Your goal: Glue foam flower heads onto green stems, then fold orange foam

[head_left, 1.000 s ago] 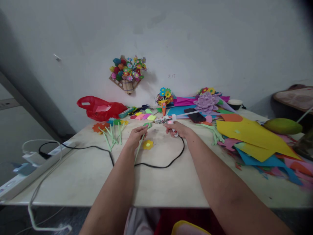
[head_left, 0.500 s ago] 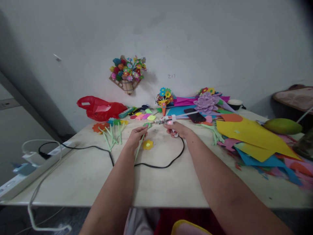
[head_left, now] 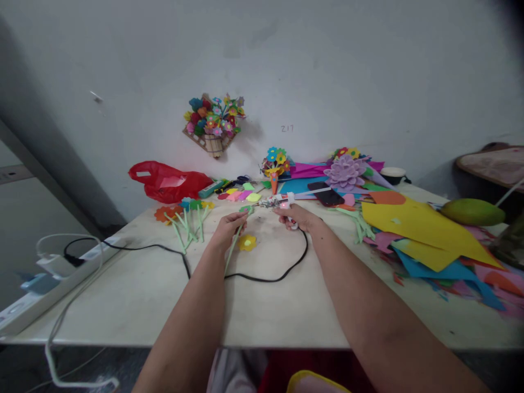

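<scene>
My left hand [head_left: 230, 228] pinches a pale green paper stem [head_left: 231, 254] with a small green piece at its top. My right hand [head_left: 301, 216] is wrapped round a white hot glue gun [head_left: 290, 201], its red light lit and a long glue stick [head_left: 313, 192] sticking out of its back. The nozzle points left, close to the top of the stem; whether they touch I cannot tell. Just below, a yellow paper flower [head_left: 247, 243] with a pale centre lies on the table [head_left: 282, 311].
The gun's black cord [head_left: 266, 279] loops across the table to a power strip [head_left: 24, 305]. Green stems [head_left: 188, 229] and flowers lie left, beside a red bag [head_left: 172, 183]. Right are a phone [head_left: 326, 194], yellow sheets [head_left: 421, 224], scraps and a green fruit [head_left: 472, 212].
</scene>
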The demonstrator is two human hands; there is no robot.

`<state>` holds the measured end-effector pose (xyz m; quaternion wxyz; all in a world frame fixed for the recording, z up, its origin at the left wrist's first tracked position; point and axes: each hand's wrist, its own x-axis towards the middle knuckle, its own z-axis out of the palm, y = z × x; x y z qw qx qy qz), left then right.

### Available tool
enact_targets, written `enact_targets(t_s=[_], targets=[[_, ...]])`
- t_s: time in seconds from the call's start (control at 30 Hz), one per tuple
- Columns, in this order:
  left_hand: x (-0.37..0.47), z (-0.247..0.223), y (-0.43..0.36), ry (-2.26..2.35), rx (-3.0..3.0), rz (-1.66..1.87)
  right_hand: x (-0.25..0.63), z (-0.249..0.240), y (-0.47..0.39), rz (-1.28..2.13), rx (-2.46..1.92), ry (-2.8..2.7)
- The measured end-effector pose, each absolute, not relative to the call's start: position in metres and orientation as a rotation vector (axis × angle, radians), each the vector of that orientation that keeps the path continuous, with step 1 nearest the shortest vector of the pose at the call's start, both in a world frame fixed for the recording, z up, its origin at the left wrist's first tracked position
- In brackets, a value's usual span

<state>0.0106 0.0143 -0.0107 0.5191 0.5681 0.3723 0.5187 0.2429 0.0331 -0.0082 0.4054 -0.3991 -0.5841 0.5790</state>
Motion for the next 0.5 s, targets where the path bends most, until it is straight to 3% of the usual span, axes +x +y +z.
enact_targets(t_s=[0.5], targets=[[0.0109,-0.0094,0.0131,0.900,1.362,1.249,0.2442,-0.0070,0.0324,1.497,-0.992,-1.514]])
